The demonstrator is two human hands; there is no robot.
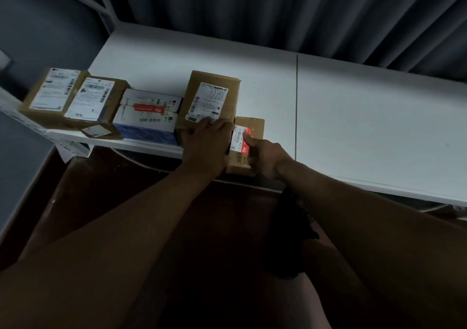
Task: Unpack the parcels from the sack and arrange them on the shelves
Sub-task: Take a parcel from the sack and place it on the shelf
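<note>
Placing step: right hand (261, 158) is gripping the small brown cardboard parcel with red-and-white label (246, 147) at centre frame, seating it on the white shelf (353, 116). Left hand (206, 144) is resting flat-fingered against the taller brown cardboard box (209, 101) just left. Next probably calls for releasing and fetching another parcel; sack not visible.

The left hand (206, 143) covered the tall brown parcel's (211, 101) near corner at 6 o'clock. The right hand's (262, 158) fingers were hidden behind the small brown parcel (249, 147). Label print was too blurred to read. Below the shelf (353, 126), darkness swallowed everything.
</note>
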